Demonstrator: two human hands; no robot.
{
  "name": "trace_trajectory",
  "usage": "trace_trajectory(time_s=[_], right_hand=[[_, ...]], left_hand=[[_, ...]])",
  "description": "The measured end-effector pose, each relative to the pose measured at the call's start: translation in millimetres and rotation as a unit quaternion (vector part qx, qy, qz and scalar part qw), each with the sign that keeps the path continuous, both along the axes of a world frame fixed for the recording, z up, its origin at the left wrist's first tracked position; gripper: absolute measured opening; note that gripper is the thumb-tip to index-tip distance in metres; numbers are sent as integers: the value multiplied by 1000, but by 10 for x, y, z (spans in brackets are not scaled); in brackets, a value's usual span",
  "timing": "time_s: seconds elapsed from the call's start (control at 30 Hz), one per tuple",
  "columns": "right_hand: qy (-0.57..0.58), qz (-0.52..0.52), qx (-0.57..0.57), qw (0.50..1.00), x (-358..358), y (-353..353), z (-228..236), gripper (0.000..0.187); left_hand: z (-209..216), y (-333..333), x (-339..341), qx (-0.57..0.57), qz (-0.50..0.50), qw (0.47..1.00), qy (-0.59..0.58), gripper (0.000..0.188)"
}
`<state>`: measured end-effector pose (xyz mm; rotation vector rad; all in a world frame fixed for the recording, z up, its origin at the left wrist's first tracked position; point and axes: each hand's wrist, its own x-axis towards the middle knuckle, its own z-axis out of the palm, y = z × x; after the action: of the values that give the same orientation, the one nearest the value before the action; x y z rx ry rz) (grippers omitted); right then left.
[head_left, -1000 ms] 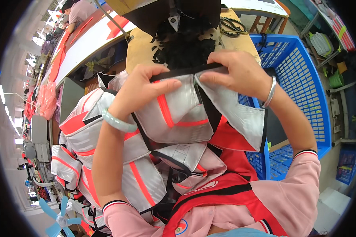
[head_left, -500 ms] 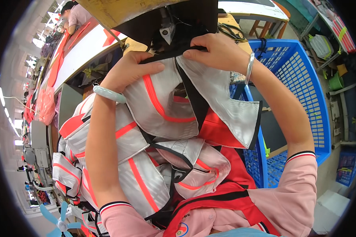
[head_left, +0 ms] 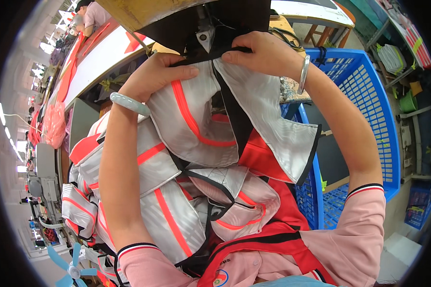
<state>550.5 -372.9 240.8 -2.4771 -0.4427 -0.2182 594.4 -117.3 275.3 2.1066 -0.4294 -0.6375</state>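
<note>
Under the dark sewing machine at the top, I hold a silvery-grey fabric piece by its black-bound edge. My left hand pinches this edge left of the machine's metal tip, thumb on top. On the other side, my right hand grips the same edge between thumb and fingers. From there the piece hangs toward me, with an orange-red stripe on its left panel, a black strip down the middle and a loose flap at the right. The fingertips under the cloth are hidden.
More grey, orange-striped sewn pieces are heaped over my lap. A blue plastic basket stands at my right. Scissors lie beside the machine. At the far left a person bends over a table with red strips.
Both hands have moved slightly up, toward the machine, with the fabric edge still gripped. The hanging flap at the right has shifted a little.
</note>
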Motion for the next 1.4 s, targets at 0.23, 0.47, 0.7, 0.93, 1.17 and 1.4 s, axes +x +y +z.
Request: trace_trajectory(time_s=[0.23,0.47,0.7,0.93,1.17,1.4], right_hand=[[-29,16,2,999,37,-7,15,42],[-24,0,19,1000,131,-17,25,48],[-27,-20,4,999,87,-100,66,49],[106,140,-20,984,-748,-235,170,27],[-360,140,-84,918,-1272,945,-99,18],[-239,30,-172,955,-1316,1194,-402,38]], left_hand=[[29,12,2,-12,10,1000,-5,44],[-48,66,171,0,19,999,-35,74],[44,18,49,-20,34,997,-70,54],[-59,202,-172,61,-62,995,-55,30],[-142,-259,-536,72,-275,958,26,34],[-340,-87,-715,5,-116,987,110,37]])
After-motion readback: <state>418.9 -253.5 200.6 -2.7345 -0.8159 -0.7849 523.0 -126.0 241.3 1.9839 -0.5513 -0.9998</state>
